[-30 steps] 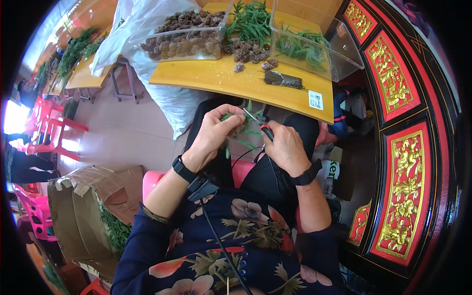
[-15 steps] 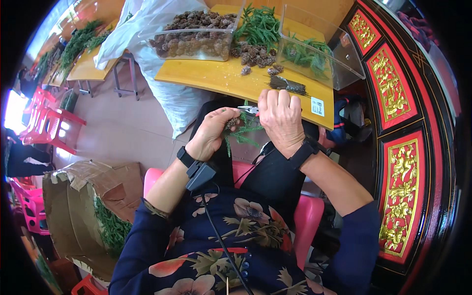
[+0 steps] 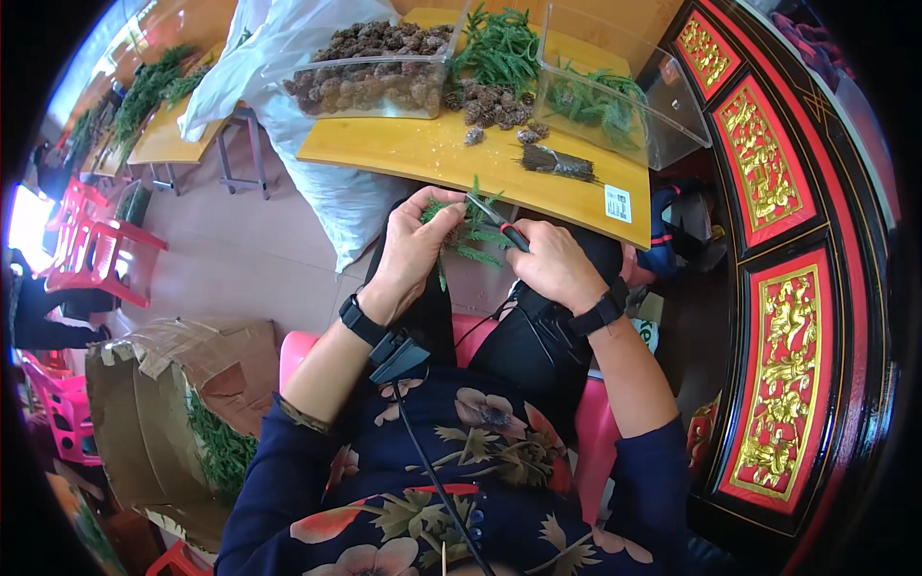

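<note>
Your left hand [image 3: 413,248] has its grip pinched on the sprig [image 3: 468,242], just short of the bench [image 3: 384,146]; your right hand [image 3: 560,272] grips the pliers [image 3: 507,228]. Their tips sit right by your left fingertips, so a slip could nip skin; a loose pinch could drop the sprig. Farther off, knocking the bench could roll the cones [image 3: 495,106].

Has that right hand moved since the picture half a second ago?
Yes: the right hand has moved back toward the person's body. Its knuckles overlapped the near edge of the yellow table; now they sit below it.
</note>
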Tool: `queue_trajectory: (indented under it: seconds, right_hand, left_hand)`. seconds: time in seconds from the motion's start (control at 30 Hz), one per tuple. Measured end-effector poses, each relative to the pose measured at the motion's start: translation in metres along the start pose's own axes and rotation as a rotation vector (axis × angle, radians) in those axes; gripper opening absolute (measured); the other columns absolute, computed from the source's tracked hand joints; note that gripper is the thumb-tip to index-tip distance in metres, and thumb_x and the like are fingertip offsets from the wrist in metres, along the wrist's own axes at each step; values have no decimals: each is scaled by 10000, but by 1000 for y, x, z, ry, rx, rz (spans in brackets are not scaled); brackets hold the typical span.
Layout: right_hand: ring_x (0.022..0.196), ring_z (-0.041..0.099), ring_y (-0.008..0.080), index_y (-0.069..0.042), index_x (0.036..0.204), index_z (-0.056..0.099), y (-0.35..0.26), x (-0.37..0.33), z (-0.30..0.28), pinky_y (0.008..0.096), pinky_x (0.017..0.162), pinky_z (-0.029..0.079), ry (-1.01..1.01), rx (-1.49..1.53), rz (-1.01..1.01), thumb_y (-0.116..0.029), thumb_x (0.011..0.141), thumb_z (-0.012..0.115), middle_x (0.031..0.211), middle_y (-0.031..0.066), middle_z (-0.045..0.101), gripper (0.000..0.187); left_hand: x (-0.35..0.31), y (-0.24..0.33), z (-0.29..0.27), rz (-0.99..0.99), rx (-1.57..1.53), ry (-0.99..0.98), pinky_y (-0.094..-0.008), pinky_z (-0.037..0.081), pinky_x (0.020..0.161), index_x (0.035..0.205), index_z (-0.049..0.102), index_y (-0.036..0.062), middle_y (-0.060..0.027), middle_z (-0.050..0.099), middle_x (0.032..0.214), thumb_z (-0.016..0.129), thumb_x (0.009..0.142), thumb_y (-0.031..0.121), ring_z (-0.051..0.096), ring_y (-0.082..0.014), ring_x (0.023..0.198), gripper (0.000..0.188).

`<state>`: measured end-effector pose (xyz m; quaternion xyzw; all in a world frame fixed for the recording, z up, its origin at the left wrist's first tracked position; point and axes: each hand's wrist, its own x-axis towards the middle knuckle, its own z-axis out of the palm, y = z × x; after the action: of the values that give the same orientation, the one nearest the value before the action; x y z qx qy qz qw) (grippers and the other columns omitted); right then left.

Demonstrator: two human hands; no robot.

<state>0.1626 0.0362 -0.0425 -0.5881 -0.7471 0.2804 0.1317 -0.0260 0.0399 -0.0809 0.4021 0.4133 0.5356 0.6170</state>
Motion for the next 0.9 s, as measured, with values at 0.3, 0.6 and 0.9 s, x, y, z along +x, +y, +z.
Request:
queue_trajectory:
  seconds: [0.3, 0.6, 0.9]
  right_hand:
    - [884, 596, 440, 60, 985, 582, 11, 0, -16, 461, 797, 449, -238, 147, 48, -176, 753, 539, 887, 288, 620, 334]
    - [1027, 568, 419, 52, 1176, 528, 30, 4, -20, 442, 895, 442, -366, 29, 0, -188, 767, 510, 1075, 289, 600, 474]
    - [1077, 548, 421, 63, 1178, 523, 32, 2, -20, 452, 930, 426, -353, 26, 46, -191, 778, 504, 1099, 291, 592, 475]
  left_hand:
    - [4, -6, 8, 21, 98, -99, -210, 473, 776, 1022, 605, 23, -17, 639, 924, 631, 906, 111, 594, -65, 827, 148]
    - [4, -6, 15, -15, 73, -140, -205, 469, 767, 1064, 611, 10, -20, 641, 927, 636, 905, 124, 588, -68, 825, 197]
    - [5, -4, 22, -46, 103, -120, -204, 462, 762, 1065, 615, -1, -16, 638, 900, 629, 907, 113, 577, -64, 810, 195]
